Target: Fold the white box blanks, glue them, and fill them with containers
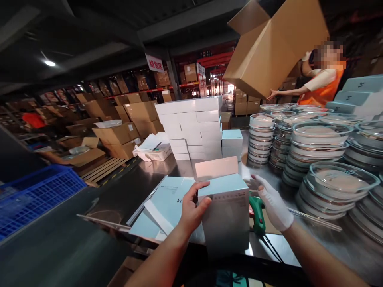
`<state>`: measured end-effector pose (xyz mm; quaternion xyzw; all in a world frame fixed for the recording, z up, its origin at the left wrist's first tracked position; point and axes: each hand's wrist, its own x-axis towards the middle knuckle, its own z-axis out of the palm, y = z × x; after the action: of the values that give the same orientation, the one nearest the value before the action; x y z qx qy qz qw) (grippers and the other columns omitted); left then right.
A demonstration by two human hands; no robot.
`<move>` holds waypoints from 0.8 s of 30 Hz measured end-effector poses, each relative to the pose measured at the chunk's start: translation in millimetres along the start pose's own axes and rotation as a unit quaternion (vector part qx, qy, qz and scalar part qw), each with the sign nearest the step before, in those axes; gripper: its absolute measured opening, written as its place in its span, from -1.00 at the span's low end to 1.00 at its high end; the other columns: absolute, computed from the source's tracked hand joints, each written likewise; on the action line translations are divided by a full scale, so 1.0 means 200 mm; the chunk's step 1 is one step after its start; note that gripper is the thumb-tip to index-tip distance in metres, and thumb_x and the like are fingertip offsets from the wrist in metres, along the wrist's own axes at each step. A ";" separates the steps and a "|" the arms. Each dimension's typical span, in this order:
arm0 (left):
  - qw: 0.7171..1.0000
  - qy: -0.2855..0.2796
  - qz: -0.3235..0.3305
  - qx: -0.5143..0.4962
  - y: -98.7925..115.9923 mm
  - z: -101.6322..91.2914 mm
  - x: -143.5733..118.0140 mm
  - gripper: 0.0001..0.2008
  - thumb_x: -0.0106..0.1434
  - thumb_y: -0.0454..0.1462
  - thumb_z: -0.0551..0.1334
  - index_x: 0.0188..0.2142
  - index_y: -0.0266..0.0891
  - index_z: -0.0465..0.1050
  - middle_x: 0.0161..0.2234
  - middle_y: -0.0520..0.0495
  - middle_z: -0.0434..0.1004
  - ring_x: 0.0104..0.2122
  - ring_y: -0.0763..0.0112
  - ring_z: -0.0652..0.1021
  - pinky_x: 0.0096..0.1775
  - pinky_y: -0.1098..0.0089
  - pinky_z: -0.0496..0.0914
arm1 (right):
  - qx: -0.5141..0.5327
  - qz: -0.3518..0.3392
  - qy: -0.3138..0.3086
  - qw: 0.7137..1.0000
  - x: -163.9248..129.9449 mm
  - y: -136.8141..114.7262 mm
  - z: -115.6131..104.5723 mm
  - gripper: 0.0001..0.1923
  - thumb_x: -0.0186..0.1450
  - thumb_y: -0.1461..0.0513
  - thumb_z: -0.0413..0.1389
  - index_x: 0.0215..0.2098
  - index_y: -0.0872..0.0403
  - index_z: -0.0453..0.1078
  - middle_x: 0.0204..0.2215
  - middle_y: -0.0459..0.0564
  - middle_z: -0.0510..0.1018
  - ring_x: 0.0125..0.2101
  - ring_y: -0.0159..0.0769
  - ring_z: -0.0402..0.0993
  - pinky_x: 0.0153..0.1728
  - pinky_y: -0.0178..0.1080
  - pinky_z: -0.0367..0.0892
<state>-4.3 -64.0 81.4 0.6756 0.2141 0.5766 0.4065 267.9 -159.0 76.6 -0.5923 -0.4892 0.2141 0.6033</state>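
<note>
An upright light-blue carton [226,219] stands in front of me, with a pale flap [217,167] raised behind its blue top. My bare left hand [193,205] grips its upper left edge, thumb on the near face and fingers over the top. To the carton's right is my right hand [271,203] in a white fingerless glove, thumb and fingers apart, with no object visible in it. A small white piece by those fingertips is blurred. Below the right hand lies a green-handled tool [257,215] with a black cord. Flat light-blue cartons [170,199] lie left of my left hand.
White boxes [191,123] are stacked at the table's back, beside a white basket [163,153]. Stacked glass-lidded dishes [320,139] fill the right side. A co-worker in an orange vest [324,85] lifts a large cardboard box [275,48]. A blue crate [42,199] stands left.
</note>
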 end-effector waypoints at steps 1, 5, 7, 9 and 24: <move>1.000 -0.017 0.011 0.001 0.00 0.02 0.00 -0.41 0.24 0.20 0.47 0.00 -0.20 0.70 -0.07 -0.21 0.72 -0.05 0.02 0.67 0.02 0.16 0.52 | 0.054 -0.018 -0.027 0.998 0.01 -0.08 0.05 -0.16 0.36 -0.36 0.12 0.34 0.01 0.40 0.27 0.22 0.58 0.25 0.08 0.54 0.24 0.08 0.47; 0.997 -0.041 0.064 0.002 -0.04 0.07 -0.03 -0.51 0.27 0.15 0.48 -0.04 -0.16 0.69 0.07 -0.25 0.66 0.09 -0.02 0.64 0.13 0.11 0.49 | 0.083 -0.044 -0.149 0.984 0.03 -0.26 0.14 0.00 0.28 -0.38 0.26 0.43 0.04 0.33 0.31 0.24 0.53 0.34 0.12 0.43 0.40 0.12 0.32; 0.995 0.004 0.095 -0.037 -0.06 0.08 -0.03 -0.56 0.26 0.06 0.53 -0.01 -0.10 0.62 0.21 -0.23 0.57 0.17 0.06 0.61 0.15 0.17 0.49 | 0.071 -0.059 -0.182 0.979 0.02 -0.24 0.12 0.10 0.19 -0.39 0.34 0.44 0.08 0.32 0.29 0.28 0.54 0.32 0.17 0.46 0.36 0.14 0.37; 0.987 0.039 0.126 -0.091 -0.07 0.09 -0.03 -0.49 0.24 -0.02 0.58 0.11 0.03 0.54 0.21 -0.13 0.56 0.16 0.19 0.62 0.13 0.24 0.50 | 0.055 -0.090 -0.186 0.977 -0.01 -0.17 0.09 0.15 0.09 -0.33 0.46 0.43 0.09 0.33 0.36 0.33 0.46 0.35 0.19 0.43 0.35 0.14 0.39; 0.851 -0.304 0.308 0.297 0.24 -0.11 0.18 -0.63 0.31 -0.03 0.51 0.06 -0.02 0.64 0.13 -0.23 0.70 0.13 -0.08 0.65 0.13 -0.04 0.51 | -0.114 -0.488 -0.153 0.852 -0.06 -0.11 0.18 -0.19 0.57 0.10 0.16 0.66 -0.21 -0.10 0.49 0.28 0.30 0.45 -0.01 0.28 0.36 0.16 0.34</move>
<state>-24.6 -59.3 141.5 0.9369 0.0220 0.3474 0.0329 225.1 -156.3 86.5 -0.3019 -0.8224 -0.0766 0.4762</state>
